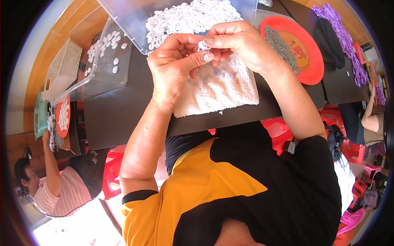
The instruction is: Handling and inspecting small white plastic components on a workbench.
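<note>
Piece (203,46) x1, wht, btwn L hand (174,61) & R hand (248,44), nr 1 towel (221,94)

purple bundle (340,30) at upper right, black cloth (329,39) beside it, striped-shirted co-worker (67,188) at lower left, red stool (111,174) just right of them

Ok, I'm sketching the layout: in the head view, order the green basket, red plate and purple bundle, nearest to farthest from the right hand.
From the right hand:
1. Red plate: just right
2. Purple bundle: farther right
3. Green basket: far left
</note>
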Demonstrator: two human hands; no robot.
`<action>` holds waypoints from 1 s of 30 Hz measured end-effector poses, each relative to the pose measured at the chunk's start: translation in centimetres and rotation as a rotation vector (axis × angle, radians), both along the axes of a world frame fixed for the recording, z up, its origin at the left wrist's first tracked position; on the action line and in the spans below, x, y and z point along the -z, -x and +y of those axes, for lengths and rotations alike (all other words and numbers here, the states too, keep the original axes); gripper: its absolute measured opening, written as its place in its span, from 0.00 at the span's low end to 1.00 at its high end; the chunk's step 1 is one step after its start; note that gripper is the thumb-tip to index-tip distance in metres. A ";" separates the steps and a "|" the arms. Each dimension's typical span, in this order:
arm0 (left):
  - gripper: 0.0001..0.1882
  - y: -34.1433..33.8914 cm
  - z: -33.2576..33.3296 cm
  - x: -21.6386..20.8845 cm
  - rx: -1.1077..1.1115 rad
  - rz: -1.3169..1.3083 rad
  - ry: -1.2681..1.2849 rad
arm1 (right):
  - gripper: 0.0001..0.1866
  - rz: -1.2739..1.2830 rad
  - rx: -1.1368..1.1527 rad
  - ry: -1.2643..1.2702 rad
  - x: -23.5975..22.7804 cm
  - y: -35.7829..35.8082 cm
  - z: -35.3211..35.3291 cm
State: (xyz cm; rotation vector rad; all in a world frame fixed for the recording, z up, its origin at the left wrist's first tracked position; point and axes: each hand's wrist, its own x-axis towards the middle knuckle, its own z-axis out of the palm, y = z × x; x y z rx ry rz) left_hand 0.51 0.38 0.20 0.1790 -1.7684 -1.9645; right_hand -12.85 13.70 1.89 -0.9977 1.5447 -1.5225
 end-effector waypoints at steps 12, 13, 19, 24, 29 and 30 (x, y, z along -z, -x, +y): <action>0.13 -0.7 0.7 -0.4 0.028 0.080 0.157 | 0.13 -0.016 -0.066 0.022 -0.7 -0.4 0.4; 0.12 -0.8 0.7 -0.3 0.018 0.101 0.194 | 0.13 -0.051 -0.096 0.017 -0.8 -0.5 0.4; 0.12 -0.8 0.8 0.3 0.000 0.169 0.211 | 0.12 -0.194 -0.098 0.026 -0.6 -1.1 0.5; 0.12 -0.8 0.4 1.1 -0.032 0.210 0.281 | 0.11 -0.320 -0.147 0.054 -0.5 -1.5 0.5; 0.12 -0.8 0.5 0.9 0.004 0.224 0.157 | 0.12 -0.311 -0.172 0.070 0.1 -1.4 0.4; 0.11 -0.7 0.4 0.7 -0.010 0.236 0.178 | 0.12 -0.311 -0.177 0.074 0.1 -1.3 0.1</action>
